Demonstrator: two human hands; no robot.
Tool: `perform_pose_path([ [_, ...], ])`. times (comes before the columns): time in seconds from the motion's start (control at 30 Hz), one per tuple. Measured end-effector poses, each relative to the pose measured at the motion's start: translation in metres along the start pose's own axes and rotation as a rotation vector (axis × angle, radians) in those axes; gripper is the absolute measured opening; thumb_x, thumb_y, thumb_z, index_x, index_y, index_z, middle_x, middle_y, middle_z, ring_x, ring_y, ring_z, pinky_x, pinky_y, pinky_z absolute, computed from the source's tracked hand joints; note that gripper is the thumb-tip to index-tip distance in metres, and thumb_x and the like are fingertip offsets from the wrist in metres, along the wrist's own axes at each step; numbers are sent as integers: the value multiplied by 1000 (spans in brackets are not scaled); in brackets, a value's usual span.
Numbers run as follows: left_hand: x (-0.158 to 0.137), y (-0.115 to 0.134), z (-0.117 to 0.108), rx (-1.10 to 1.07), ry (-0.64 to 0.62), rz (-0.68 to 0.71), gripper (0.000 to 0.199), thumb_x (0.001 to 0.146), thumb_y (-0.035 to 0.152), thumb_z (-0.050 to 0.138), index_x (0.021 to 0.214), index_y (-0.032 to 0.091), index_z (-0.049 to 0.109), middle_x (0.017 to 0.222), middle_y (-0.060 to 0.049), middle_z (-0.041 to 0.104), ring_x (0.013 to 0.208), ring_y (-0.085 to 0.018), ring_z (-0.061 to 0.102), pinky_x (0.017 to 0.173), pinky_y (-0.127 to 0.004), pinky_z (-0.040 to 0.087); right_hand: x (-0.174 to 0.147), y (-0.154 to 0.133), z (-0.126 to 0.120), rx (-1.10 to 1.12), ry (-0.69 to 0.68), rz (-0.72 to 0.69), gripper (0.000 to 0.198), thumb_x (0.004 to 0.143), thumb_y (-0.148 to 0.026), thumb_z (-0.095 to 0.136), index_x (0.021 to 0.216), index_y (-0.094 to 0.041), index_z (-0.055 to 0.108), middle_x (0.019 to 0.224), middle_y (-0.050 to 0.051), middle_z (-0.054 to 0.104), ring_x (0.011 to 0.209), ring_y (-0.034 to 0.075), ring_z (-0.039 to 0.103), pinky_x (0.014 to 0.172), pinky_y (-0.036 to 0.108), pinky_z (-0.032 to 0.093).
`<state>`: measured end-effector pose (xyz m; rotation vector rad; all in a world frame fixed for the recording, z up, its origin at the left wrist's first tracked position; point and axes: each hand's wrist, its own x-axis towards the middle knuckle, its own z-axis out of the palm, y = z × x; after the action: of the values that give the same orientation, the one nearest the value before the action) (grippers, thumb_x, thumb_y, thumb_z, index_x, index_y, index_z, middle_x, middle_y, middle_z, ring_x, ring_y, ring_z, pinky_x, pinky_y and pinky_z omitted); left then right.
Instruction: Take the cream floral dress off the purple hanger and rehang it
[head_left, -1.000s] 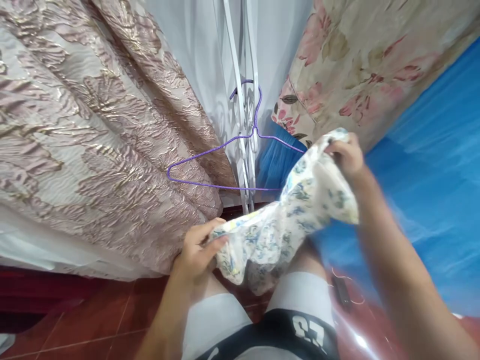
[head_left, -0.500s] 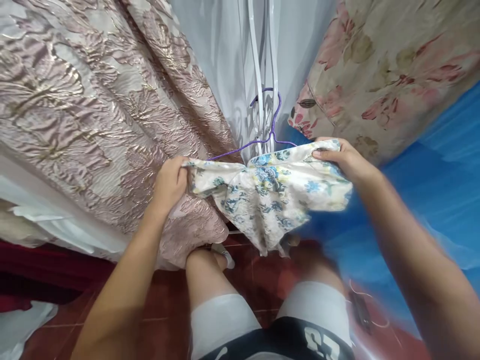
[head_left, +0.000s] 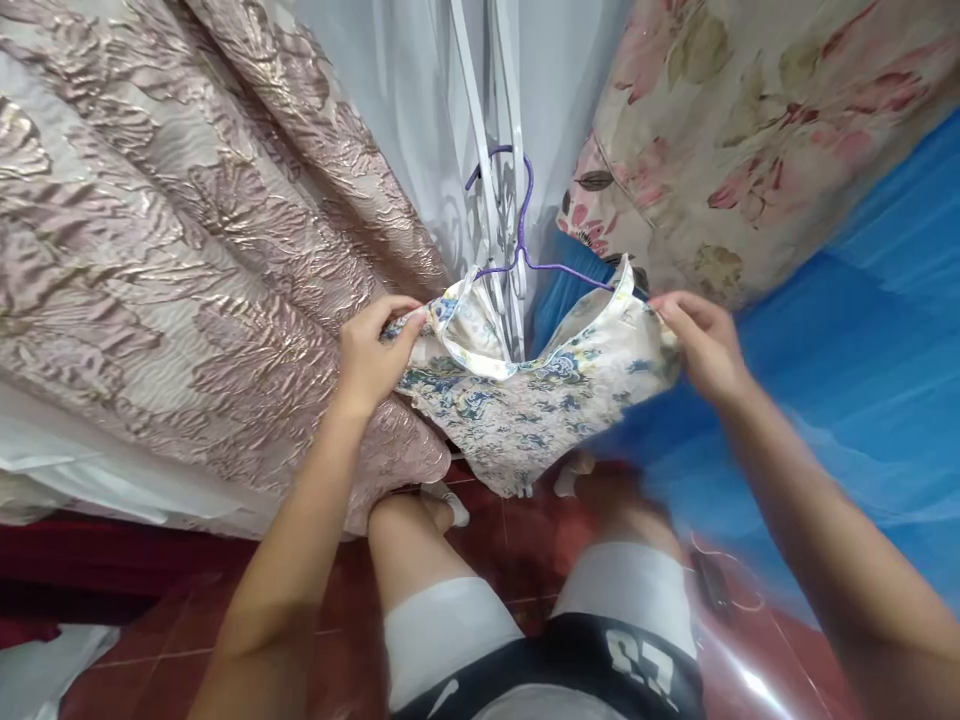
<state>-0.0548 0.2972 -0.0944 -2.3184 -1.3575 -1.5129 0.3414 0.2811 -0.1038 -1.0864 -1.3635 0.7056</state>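
Observation:
A white blouse with blue and yellow flowers (head_left: 525, 420) hangs spread out in front of me, its neckline open toward the top. Inside its shoulders sits a purple hanger (head_left: 521, 225), with the hook pointing up and away from me. My left hand (head_left: 379, 350) pinches the blouse at its left shoulder. At the right shoulder, the fingers of my right hand (head_left: 701, 335) are closed on the fabric. The lower part of the blouse tapers down above my knees.
Pink and gold brocade cloth (head_left: 247, 250) hangs on the left. White straps (head_left: 487, 130) dangle in front of pale fabric at the back. On the right hang a floral cloth (head_left: 750, 130) and blue tulle (head_left: 847, 350). A dark adapter with a cable (head_left: 711, 582) lies on the red tiled floor (head_left: 525, 530).
The blouse has been pulled out wider, so its neckline gapes and more of the hanger's arms shows. My left hand has shifted slightly right and my grip on both shoulders has changed.

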Motion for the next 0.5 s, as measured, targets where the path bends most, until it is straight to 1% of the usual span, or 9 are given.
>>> perform_pose_path([
  [0.1, -7, 1, -3, 60, 61, 21, 15, 99, 33, 63, 101, 22, 73, 98, -5, 75, 91, -21, 69, 88, -37, 55, -14, -6, -4, -125, 45, -75, 30, 84, -45, 74, 73, -18, 67, 62, -3, 54, 57, 10, 42, 52, 24, 30],
  [0.17, 0, 12, -3, 71, 82, 29, 17, 101, 34, 60, 103, 23, 74, 98, -5, 74, 92, -22, 68, 89, -37, 54, -10, -15, -4, -107, 135, -91, 25, 83, -40, 73, 73, -17, 66, 62, -2, 53, 56, 10, 39, 52, 26, 27],
  [0.23, 11, 29, 0, 72, 82, 38, 19, 102, 34, 58, 105, 23, 74, 101, -5, 74, 94, -22, 67, 90, -37, 53, -2, -24, -6, -38, 254, -74, 20, 78, -35, 74, 72, -17, 66, 62, -2, 53, 55, 10, 38, 52, 27, 24],
  [0.3, 23, 45, 6, 66, 53, 65, 20, 103, 34, 57, 106, 22, 73, 102, -5, 74, 95, -21, 67, 90, -36, 52, 1, -30, -13, 29, 372, -35, 17, 71, -31, 75, 68, -17, 66, 60, -2, 50, 53, 11, 38, 51, 28, 23],
  [0.37, 27, 55, 14, 63, 2, 106, 21, 103, 33, 56, 105, 21, 73, 100, -6, 73, 95, -21, 66, 87, -35, 51, -9, -30, -24, 91, 471, 16, 18, 65, -31, 76, 64, -19, 63, 57, -3, 46, 51, 11, 37, 50, 28, 22],
  [0.43, 19, 54, 24, 80, -58, 151, 22, 104, 32, 54, 106, 20, 72, 97, -7, 73, 94, -23, 66, 87, -37, 50, -38, -26, -34, 147, 488, 98, 22, 62, -33, 79, 61, -21, 60, 55, -3, 43, 49, 12, 34, 46, 28, 20],
  [0.47, 10, 49, 29, 83, -75, 168, 23, 105, 32, 52, 107, 20, 71, 97, -8, 73, 95, -24, 65, 87, -38, 50, -59, -23, -37, 170, 424, 171, 24, 62, -35, 81, 62, -22, 60, 55, -3, 42, 47, 12, 33, 45, 28, 20],
  [0.5, -1, 43, 36, 74, -78, 172, 25, 106, 32, 49, 108, 19, 71, 97, -9, 73, 95, -24, 65, 88, -39, 50, -82, -20, -36, 180, 329, 233, 25, 64, -38, 82, 64, -23, 62, 54, -2, 43, 46, 13, 34, 43, 27, 21],
])
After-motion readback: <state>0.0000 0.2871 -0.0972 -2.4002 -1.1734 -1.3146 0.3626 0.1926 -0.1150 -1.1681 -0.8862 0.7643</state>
